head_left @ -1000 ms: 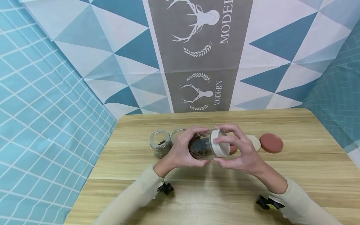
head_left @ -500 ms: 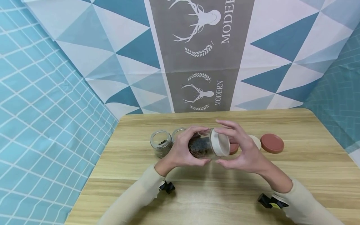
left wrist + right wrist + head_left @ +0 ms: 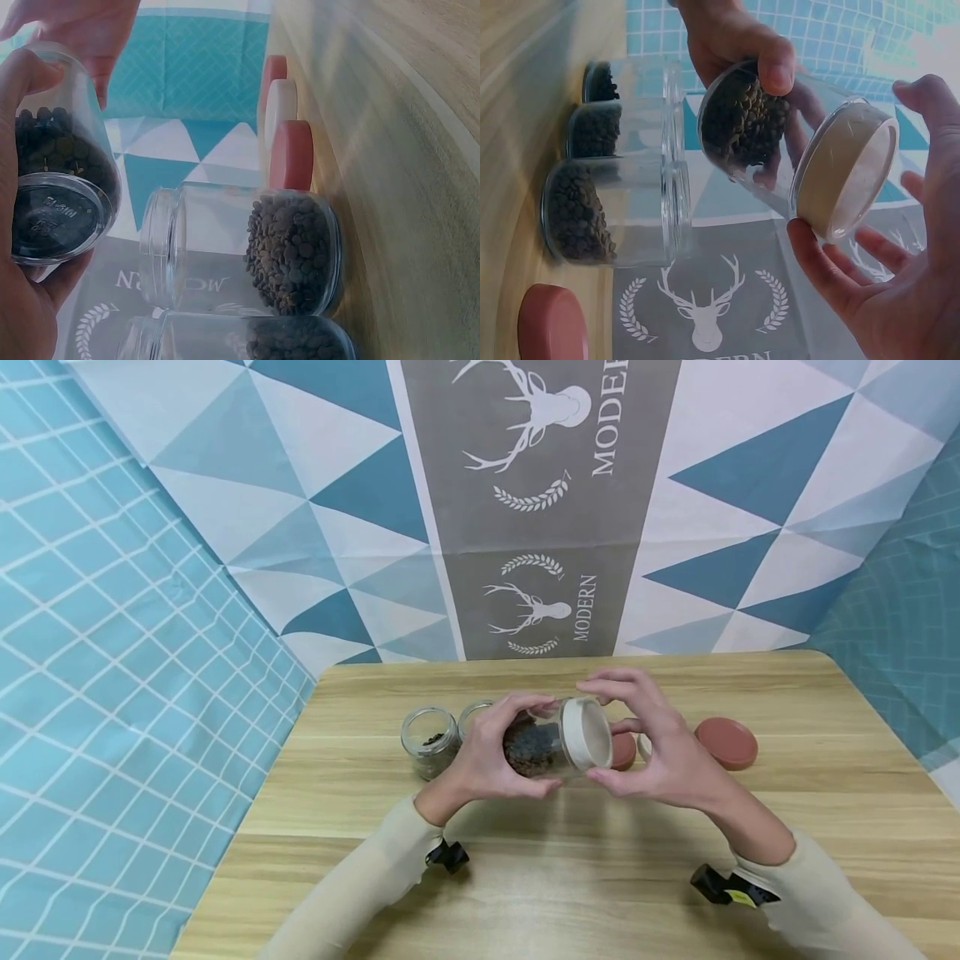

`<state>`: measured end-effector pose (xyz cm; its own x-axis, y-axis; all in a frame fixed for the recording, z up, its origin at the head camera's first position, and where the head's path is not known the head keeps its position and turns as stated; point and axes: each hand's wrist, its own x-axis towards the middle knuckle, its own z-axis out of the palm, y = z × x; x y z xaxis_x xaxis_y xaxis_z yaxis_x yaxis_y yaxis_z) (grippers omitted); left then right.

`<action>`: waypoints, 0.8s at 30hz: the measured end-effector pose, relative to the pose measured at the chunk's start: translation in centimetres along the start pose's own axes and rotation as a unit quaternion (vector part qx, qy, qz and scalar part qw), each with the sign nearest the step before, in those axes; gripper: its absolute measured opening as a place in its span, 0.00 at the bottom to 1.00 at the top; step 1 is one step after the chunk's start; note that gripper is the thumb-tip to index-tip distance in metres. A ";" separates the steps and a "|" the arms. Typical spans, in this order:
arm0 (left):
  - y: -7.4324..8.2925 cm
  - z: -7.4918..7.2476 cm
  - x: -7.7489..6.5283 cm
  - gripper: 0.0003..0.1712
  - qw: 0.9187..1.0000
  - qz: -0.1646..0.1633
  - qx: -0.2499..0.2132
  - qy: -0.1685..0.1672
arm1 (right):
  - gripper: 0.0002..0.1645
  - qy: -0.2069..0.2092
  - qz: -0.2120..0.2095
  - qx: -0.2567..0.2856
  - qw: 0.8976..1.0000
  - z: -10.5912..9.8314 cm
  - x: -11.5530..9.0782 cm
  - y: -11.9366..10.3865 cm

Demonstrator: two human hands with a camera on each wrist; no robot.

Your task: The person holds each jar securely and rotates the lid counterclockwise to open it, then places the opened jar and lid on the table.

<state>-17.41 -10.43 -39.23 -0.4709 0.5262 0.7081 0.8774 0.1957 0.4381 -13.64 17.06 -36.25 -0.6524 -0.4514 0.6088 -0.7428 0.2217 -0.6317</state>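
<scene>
A clear glass jar [image 3: 534,750] partly filled with dark beans is tilted on its side above the table. My left hand [image 3: 486,753] grips its body, thumb below and fingers over the top. A cream-white lid [image 3: 589,735] sits on the jar's mouth, facing right. Around that lid my right hand [image 3: 667,752] is spread in a wide curve. In the right wrist view, one of its fingers [image 3: 810,259] is right at the lid's edge, while its thumb [image 3: 926,97] stands apart from it.
Behind my left hand, several uncapped glass jars [image 3: 581,214] of dark beans stand in a row on the wooden table [image 3: 555,893]. To the right lie a red lid [image 3: 726,743], a white lid [image 3: 282,109] and another red lid [image 3: 292,154]. A patterned cloth [image 3: 532,527] hangs behind.
My right hand has loosened from the lid; its fingers have lifted off and its wrist has shifted slightly right. My left hand keeps holding the jar in nearly the same place.
</scene>
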 end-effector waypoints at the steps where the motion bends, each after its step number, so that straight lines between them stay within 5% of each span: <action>1: 0.0 0.0 0.0 0.57 1.000 0.002 0.000 0.001 | 0.54 -0.001 0.001 -0.002 1.000 0.1 0.1 -0.1; 7: 0.0 0.1 0.1 0.56 1.000 0.007 0.003 -0.005 | 0.44 0.005 -0.019 -0.007 1.000 0.7 0.2 -0.2; 24: 0.0 0.0 0.4 0.56 1.000 0.005 0.013 -0.012 | 0.41 0.006 -0.073 -0.022 0.997 0.5 0.3 0.6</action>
<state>-17.57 -10.24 -38.95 -0.4608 0.5472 0.6987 0.8838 0.2116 0.4172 -14.26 16.63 -36.68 -0.5382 -0.4706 0.6992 -0.8359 0.1925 -0.5140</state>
